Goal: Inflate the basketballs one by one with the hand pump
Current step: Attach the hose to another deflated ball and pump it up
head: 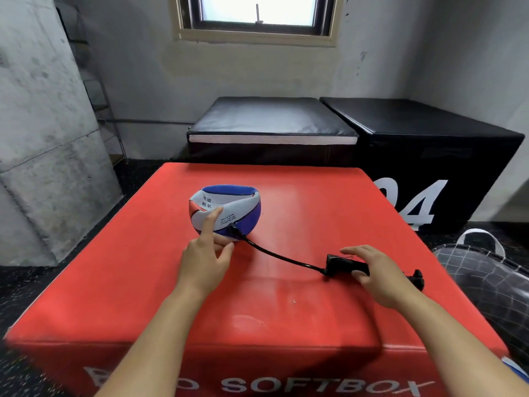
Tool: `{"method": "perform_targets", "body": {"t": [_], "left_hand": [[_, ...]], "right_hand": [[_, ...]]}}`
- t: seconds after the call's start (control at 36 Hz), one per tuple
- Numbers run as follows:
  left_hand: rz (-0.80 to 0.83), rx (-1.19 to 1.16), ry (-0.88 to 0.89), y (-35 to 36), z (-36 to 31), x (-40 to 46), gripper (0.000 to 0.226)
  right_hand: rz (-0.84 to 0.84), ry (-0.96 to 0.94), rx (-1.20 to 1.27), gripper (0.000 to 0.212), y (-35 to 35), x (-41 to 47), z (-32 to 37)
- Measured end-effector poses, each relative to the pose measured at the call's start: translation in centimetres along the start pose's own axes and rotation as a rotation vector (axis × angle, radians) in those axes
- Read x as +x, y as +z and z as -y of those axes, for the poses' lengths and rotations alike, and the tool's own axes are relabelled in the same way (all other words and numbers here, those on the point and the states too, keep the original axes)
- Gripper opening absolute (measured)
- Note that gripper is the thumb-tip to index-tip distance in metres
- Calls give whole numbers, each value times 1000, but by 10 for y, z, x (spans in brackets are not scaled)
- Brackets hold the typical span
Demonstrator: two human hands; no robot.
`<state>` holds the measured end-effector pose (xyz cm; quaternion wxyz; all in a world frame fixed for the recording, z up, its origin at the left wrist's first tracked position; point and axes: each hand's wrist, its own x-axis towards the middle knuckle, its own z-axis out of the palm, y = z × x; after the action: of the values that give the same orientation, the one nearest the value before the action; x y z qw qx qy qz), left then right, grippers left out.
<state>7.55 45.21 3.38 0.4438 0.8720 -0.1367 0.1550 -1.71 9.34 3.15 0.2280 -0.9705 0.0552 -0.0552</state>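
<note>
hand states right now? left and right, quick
Left hand: open, index finger straight and touching the deflated ball, nothing gripped.
Right hand: fingers loosely curved over the hand pump on the red box; a firm grip cannot be told.

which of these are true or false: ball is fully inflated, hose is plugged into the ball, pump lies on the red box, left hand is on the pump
1. The ball is fully inflated: false, its top is caved in.
2. The hose is plugged into the ball: true.
3. The pump lies on the red box: true.
4. The left hand is on the pump: false, it touches the ball; the right hand is over the pump.
</note>
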Motion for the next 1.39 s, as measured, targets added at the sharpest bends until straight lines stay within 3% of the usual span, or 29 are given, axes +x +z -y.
{"method": "perform_targets", "body": {"t": [0.14, 0.5, 0.61, 0.83, 1.08, 1.19, 1.39], "left_hand": [[55, -44, 62, 19, -39, -10, 78], [442, -101, 244, 139, -135, -37, 76], [477, -34, 268, 170, -145, -37, 75], [618, 136, 342, 223, -147, -38, 76], [571, 264, 452, 234, -154, -37, 68], [518, 104, 430, 220, -160, -37, 56], [453, -218, 374, 173, -176, -39, 50]], "right_hand": [[-59, 55, 43, 50, -22, -22, 0], [-127, 207, 51, 54, -46, -88, -51], [-152, 256, 98, 58, -52, -95, -69], [-36, 283, 165, 71, -45, -86, -89], [-104, 255, 241, 61, -34, -71, -93], [-133, 163, 347, 46, -48, -77, -76], [-355, -27, 483, 34, -79, -91, -20]]}}
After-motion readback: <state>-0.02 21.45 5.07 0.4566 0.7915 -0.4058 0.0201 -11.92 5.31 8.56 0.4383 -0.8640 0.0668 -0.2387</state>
